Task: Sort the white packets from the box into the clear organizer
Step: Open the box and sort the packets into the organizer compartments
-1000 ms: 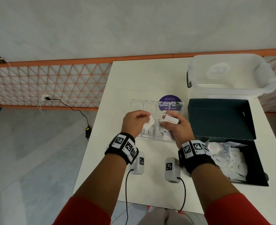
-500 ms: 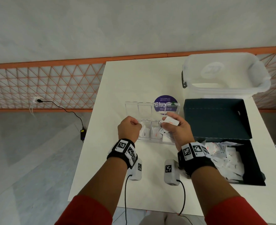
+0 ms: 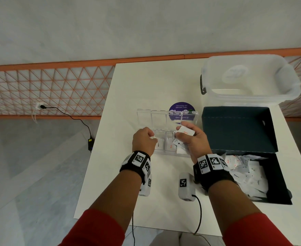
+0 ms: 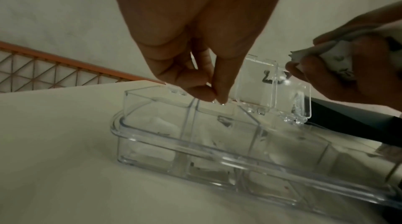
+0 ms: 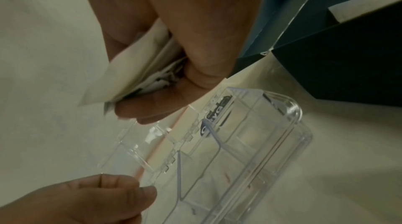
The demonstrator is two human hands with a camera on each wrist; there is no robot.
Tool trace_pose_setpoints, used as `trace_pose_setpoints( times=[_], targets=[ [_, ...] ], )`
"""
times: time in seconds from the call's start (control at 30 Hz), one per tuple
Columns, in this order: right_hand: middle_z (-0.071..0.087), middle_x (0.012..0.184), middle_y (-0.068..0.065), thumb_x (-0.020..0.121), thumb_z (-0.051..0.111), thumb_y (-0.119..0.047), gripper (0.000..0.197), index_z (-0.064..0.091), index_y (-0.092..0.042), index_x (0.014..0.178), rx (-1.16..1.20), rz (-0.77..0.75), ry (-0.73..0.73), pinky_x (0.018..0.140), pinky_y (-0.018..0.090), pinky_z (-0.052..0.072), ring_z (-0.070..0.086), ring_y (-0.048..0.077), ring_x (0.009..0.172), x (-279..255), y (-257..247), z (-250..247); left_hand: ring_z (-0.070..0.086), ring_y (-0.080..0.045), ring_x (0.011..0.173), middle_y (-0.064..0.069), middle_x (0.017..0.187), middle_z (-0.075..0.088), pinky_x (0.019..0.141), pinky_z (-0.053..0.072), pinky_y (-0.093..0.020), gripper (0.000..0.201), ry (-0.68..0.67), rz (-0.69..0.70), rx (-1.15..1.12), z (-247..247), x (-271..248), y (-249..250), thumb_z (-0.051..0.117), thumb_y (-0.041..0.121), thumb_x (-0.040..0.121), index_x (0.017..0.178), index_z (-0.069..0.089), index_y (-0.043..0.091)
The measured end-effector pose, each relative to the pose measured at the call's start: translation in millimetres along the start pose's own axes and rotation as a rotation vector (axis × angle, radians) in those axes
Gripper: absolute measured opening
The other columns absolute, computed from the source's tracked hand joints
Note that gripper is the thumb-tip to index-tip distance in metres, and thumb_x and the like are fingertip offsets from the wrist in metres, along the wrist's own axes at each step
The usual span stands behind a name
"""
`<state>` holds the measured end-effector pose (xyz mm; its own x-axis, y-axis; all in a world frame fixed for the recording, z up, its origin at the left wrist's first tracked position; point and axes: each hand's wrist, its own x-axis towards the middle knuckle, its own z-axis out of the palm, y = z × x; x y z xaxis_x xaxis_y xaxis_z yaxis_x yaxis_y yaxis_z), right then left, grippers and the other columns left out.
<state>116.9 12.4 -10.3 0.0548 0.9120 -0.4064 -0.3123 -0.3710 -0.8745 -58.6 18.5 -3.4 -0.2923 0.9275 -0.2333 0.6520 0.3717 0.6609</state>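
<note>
The clear organizer [image 3: 164,154] stands mid-table with its lids tipped back; white packets [image 3: 159,144] lie in its near compartments. My left hand [image 3: 143,141] hovers over its left end, thumb and forefinger pinched at the rear rim by the hinges [image 4: 217,102], with no packet between them. My right hand [image 3: 194,141] grips a bundle of white packets [image 5: 130,76] above the organizer's right end, one with red print [image 3: 186,132] on top. The dark box [image 3: 281,174] to the right holds several more packets [image 3: 249,174].
A large translucent lidded tub [image 3: 249,80] sits behind the box's raised flap [image 3: 240,132]. A purple round sticker [image 3: 181,108] shows behind the organizer. The table's left edge [image 3: 100,132] drops to the floor, where a cable and charger lie.
My left hand carried a single packet down to the organizer's left compartments and no longer holds it. The right hand kept its bundle and barely moved.
</note>
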Motion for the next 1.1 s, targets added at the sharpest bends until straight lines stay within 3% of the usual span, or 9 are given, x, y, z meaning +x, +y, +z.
trace_pose_setpoints(
  times=[0.17,0.33,0.47,0.63,0.73,0.8,0.87,0.93,1.1],
  targets=[
    [0.073,0.107,0.006,0.073,0.079,0.001,0.042,0.072,-0.023,0.108,0.000,0.028,-0.039,0.090,0.042,0.057,0.069,0.028,0.102,0,1,2,0.057,-0.012,0.088,-0.002,0.102,0.063,0.075,0.041,-0.020,0.010,0.022,0.020,0.001,-8,2,-8,0.066,0.008,0.083,0.091,0.067,0.015],
    [0.073,0.104,0.008,0.074,0.081,0.004,0.048,0.068,-0.023,0.111,-0.059,0.044,-0.114,0.072,0.032,0.054,0.070,0.022,0.083,-4,-1,12,0.063,-0.007,0.078,0.011,0.084,0.068,0.070,0.045,-0.018,0.003,-0.101,0.116,-0.262,-16,-6,10,0.071,0.026,0.081,0.081,0.068,0.025],
    [0.071,0.109,0.014,0.075,0.081,0.004,0.052,0.066,-0.025,0.116,-0.175,0.012,-0.198,0.078,0.057,0.056,0.067,0.048,0.085,-13,-6,19,0.064,-0.005,0.079,0.013,0.088,0.069,0.076,0.051,-0.026,0.022,-0.297,0.193,-0.331,-23,-8,30,0.076,0.045,0.073,0.091,0.069,0.034],
    [0.069,0.113,0.013,0.072,0.080,0.009,0.063,0.061,-0.019,0.124,-0.194,0.049,-0.259,0.091,0.071,0.045,0.067,0.045,0.091,-18,-11,20,0.064,-0.002,0.082,0.012,0.093,0.068,0.071,0.046,-0.020,0.032,-0.333,0.178,-0.231,-31,-2,31,0.084,0.029,0.070,0.097,0.067,0.034],
    [0.067,0.116,0.018,0.072,0.082,0.006,0.060,0.061,-0.017,0.124,-0.163,0.049,-0.242,0.095,0.061,0.051,0.068,0.041,0.099,-19,-14,17,0.067,-0.003,0.078,0.009,0.088,0.071,0.065,0.049,-0.018,0.029,-0.405,0.133,-0.279,-34,-2,29,0.081,0.019,0.074,0.099,0.069,0.028],
    [0.067,0.112,0.021,0.074,0.082,0.002,0.056,0.062,-0.016,0.122,-0.142,0.043,-0.212,0.089,0.055,0.056,0.069,0.039,0.090,-20,-16,16,0.067,-0.001,0.070,0.009,0.080,0.071,0.061,0.049,-0.016,0.024,-0.429,0.115,-0.309,-36,-2,28,0.079,0.014,0.077,0.096,0.072,0.026],
    [0.066,0.102,0.014,0.076,0.081,0.001,0.048,0.064,-0.018,0.117,-0.120,0.031,-0.161,0.062,0.036,0.058,0.068,0.022,0.067,-21,-17,14,0.065,-0.002,0.063,0.008,0.072,0.070,0.060,0.050,-0.015,0.019,-0.419,0.097,-0.347,-36,-3,27,0.077,0.010,0.078,0.091,0.073,0.023],
    [0.064,0.096,0.004,0.078,0.079,0.002,0.040,0.066,-0.017,0.111,-0.098,0.023,-0.122,0.041,0.020,0.044,0.059,0.006,0.047,-20,-18,11,0.064,-0.008,0.061,0.003,0.069,0.070,0.060,0.052,-0.018,0.016,-0.398,0.055,-0.399,-36,-4,28,0.075,0.006,0.078,0.087,0.074,0.019],
    [0.061,0.089,0.005,0.083,0.071,0.007,0.029,0.068,-0.014,0.102,-0.095,0.011,-0.105,0.037,0.016,0.039,0.055,0.003,0.041,-19,-21,9,0.069,-0.015,0.065,-0.002,0.072,0.072,0.061,0.052,-0.024,0.005,-0.388,0.029,-0.450,-31,-10,27,0.073,0.014,0.081,0.085,0.071,0.013]
  ],
)
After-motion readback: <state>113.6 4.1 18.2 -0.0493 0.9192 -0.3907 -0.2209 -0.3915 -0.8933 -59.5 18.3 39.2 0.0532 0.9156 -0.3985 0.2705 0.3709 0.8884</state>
